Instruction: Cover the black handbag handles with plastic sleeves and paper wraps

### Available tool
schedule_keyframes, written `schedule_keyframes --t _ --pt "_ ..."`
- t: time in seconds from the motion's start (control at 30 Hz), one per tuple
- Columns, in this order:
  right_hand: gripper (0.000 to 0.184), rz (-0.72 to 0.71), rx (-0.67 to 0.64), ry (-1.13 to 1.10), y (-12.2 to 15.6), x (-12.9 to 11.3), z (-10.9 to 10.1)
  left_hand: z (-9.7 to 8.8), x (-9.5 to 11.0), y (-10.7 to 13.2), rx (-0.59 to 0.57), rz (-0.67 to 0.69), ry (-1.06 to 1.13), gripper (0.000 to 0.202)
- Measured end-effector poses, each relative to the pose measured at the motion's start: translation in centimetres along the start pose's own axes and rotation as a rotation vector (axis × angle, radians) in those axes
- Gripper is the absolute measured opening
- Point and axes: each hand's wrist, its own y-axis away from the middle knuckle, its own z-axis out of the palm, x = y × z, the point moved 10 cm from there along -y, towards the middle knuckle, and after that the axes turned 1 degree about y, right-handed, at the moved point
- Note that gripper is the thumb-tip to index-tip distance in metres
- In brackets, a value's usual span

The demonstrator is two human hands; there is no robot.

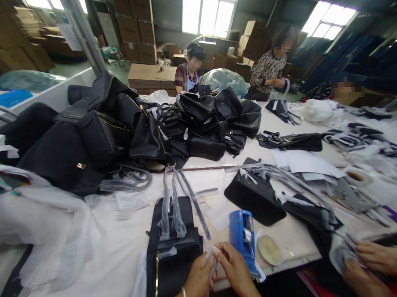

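My left hand [201, 272], a bracelet at its wrist, is closed on a strip of whitish plastic film around a strap [209, 256]. Pinched on the same strip, my right hand [231, 265] is closed beside it. A dark strap [195, 205] runs from the hands up the table. Left of my hands lies a black backpack [175, 256] with a gold zip, its upper straps [165, 216] sleeved in clear plastic. Just beyond my right hand stands a blue tape dispenser [236, 235], with a round roll of tape [269, 250] to its right.
Many black bags [98, 136] are heaped along the back and left. Another black bag [254, 198] lies beyond the dispenser. White plastic wrapping [53, 236] covers the left side. A co-worker's hands [367, 259] work at the right edge. Other people [269, 71] stand across the table.
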Motion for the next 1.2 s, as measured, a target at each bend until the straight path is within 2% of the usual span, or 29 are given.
schedule_keyframes --t 0.13,0.3,0.43,0.53,0.67,0.87,1.03,1.2 --pt "0.027 -0.04 0.035 0.089 -0.2 -0.7 -0.1 0.0 -0.5 -0.2 0.024 -0.021 0.073 0.065" --pt "0.028 -0.041 0.118 0.137 -0.4 -0.7 -0.3 0.0 -0.4 -0.6 0.043 0.002 0.282 0.06" --pt "0.032 0.125 0.035 -0.176 -0.4 1.8 1.1 -0.7 0.1 -0.3 0.109 -0.027 0.286 0.062" --pt "0.037 0.234 -0.041 -0.44 0.0 3.3 2.4 -0.7 0.7 -0.2 0.111 -0.011 0.277 0.061" --pt "0.039 0.297 0.046 -0.441 0.3 4.3 2.0 0.1 1.0 -0.3 0.077 0.007 0.274 0.056" --pt "0.032 0.282 0.167 -0.265 0.2 4.4 1.2 -1.2 2.6 0.2 0.222 0.177 0.011 0.035" --pt "0.03 0.38 0.218 -0.308 0.3 6.0 1.6 -2.1 3.4 0.7 0.309 0.237 -0.23 0.027" --pt "0.03 0.471 0.2 -0.502 0.3 6.5 2.2 -0.6 4.0 0.6 0.219 0.292 -0.538 0.022"
